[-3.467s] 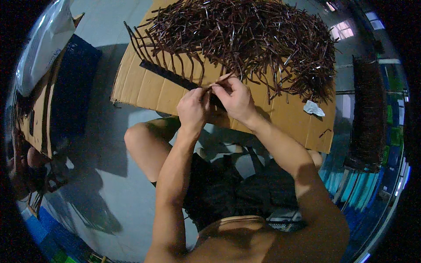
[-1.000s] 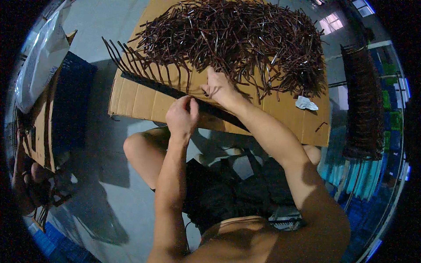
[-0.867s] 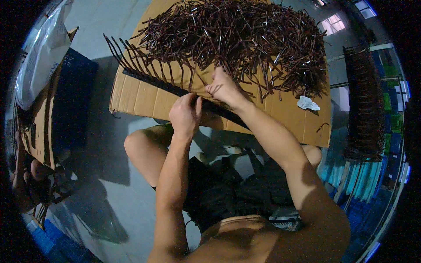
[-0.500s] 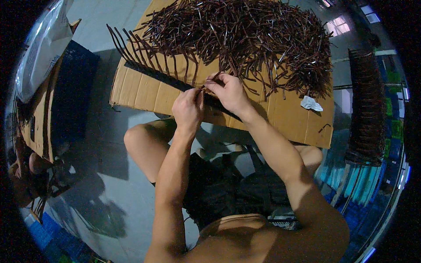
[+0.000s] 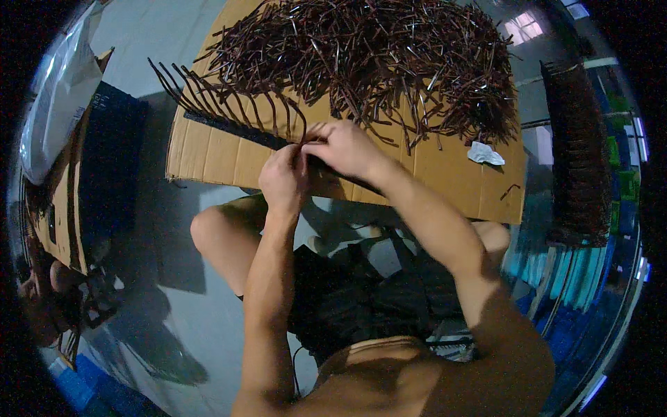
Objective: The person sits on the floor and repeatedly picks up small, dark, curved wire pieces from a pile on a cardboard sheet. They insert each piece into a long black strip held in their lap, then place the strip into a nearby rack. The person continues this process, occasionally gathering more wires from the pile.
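Note:
A long black strip (image 5: pixel 233 128) lies slantwise across the cardboard, with a row of thin, bent brown strands (image 5: pixel 207 94) standing up from it like comb teeth. My left hand (image 5: pixel 283 179) is closed on the strip just past the last strand. Against its fingertips, my right hand (image 5: pixel 351 154) is closed in a pinch at the foot of the nearest curved strand (image 5: pixel 301 119). The fingers hide the exact point of contact. Beyond my right hand, the strip continues under my wrist.
A big tangled heap of brown strands (image 5: pixel 361 52) covers the far part of the cardboard sheet (image 5: pixel 222 156). A crumpled white scrap (image 5: pixel 485 153) rests at right. To the left stands a dark blue box (image 5: pixel 114 153) beside a white plastic bag (image 5: pixel 61 104). A dark bristly stack (image 5: pixel 578 153) is at far right.
My right fingers have come in closer over the left fingertips, and the nearest strand now curves over beside them. The whole view has shifted slightly.

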Demonstrator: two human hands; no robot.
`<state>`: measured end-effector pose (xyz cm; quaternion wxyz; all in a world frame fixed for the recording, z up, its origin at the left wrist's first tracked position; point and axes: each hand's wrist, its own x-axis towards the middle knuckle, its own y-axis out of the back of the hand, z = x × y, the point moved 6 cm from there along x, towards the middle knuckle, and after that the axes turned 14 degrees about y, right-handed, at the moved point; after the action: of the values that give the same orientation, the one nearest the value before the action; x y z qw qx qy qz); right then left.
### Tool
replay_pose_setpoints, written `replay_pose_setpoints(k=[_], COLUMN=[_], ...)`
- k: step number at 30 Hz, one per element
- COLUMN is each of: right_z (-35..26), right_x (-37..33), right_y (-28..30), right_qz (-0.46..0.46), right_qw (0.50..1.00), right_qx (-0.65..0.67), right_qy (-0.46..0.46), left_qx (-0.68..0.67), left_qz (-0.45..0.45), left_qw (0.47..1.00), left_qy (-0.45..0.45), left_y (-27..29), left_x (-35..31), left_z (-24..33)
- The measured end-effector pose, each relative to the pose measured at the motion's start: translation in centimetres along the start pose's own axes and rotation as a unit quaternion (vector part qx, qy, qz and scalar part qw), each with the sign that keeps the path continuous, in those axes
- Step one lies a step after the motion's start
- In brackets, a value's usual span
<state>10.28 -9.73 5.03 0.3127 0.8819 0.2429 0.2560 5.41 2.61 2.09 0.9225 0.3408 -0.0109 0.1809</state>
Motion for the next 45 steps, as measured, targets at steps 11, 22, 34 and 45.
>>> replay_pose_setpoints(k=[11, 22, 34, 45], right_z=[7.1, 4.8, 0.8, 2.6], right_x=[-0.8, -3.3, -1.9, 0.7], right_y=[4.6, 1.2, -0.6, 3.5], right_qz=[-0.059, 0.137, 0.172, 0.039], right_qw=[0.959, 0.845, 0.959, 0.997], right_qx=[-0.267, 0.39, 0.181, -0.061], right_qy=[-0.069, -0.339, -0.131, 0.036], left_qx=[-0.038, -0.031, 0.004, 0.024], left_qz=[-0.044, 0.038, 0.005, 0.016], left_qw=[0.997, 0.998, 1.0, 0.997], left_qy=[0.056, -0.044, -0.021, 0.073], left_y=[-0.2, -0.3, -0.3, 0.3], left_x=[0.2, 0.2, 0.2, 0.6], left_z=[0.0, 0.1, 0.5, -0.8])
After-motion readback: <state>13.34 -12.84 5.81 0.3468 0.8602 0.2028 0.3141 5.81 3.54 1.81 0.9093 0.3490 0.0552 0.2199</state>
